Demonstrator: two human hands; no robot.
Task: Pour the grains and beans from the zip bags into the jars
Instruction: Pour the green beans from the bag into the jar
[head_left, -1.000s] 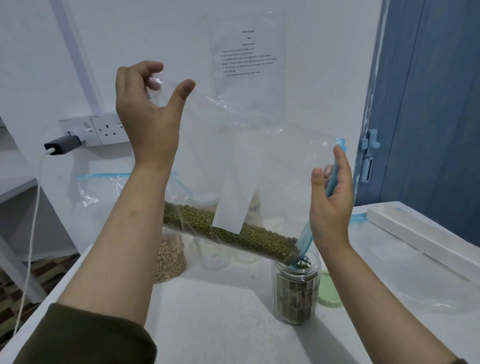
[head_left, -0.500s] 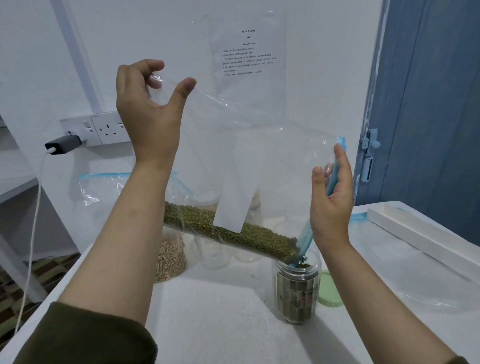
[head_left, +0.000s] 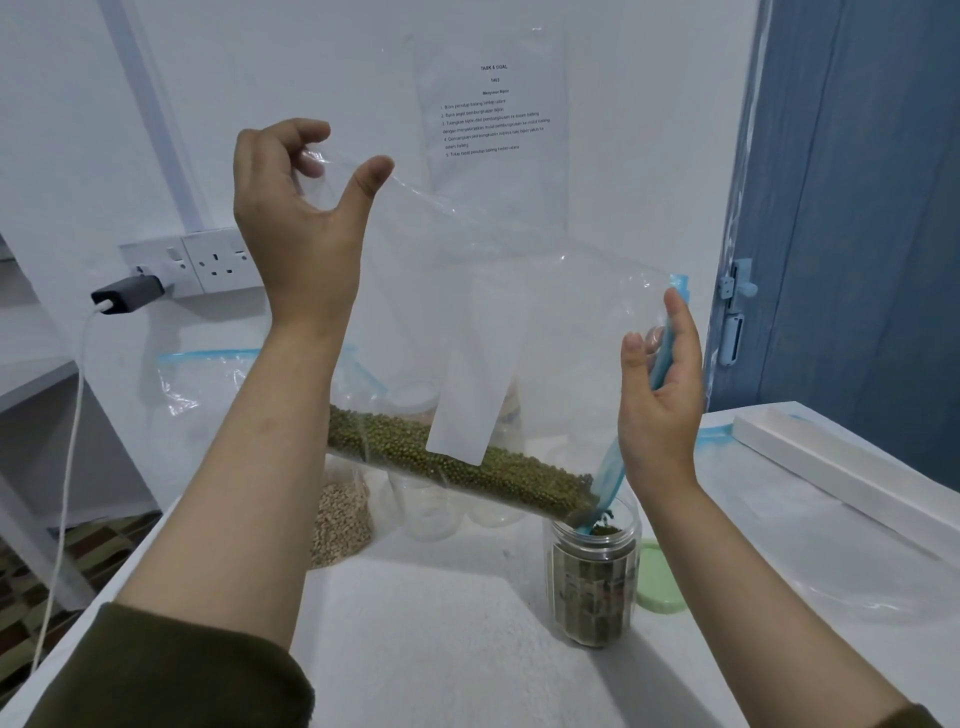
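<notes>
White tabletop (head_left: 441, 649); left hand (head_left: 291, 208) pinches crinkly clear zip bag (head_left: 519, 312), right hand (head_left: 660, 405) apparently grips blue zip edge above ribbed jar (head_left: 595, 582).

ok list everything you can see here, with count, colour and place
zip bag: 1, clear with blue zip, held tilted over the jar
mung beans: green, along the bag's low edge
jar: 1, clear, part filled, on the table
lid: 1, pale green, right of the jar
grain bag: 1, clear, beige grain, behind the left arm
empty jars: at least 2, clear, behind the bag
wall socket: white, charger plugged in
left hand: pinches the bag's bottom corner
right hand: holds the zip edge
</notes>
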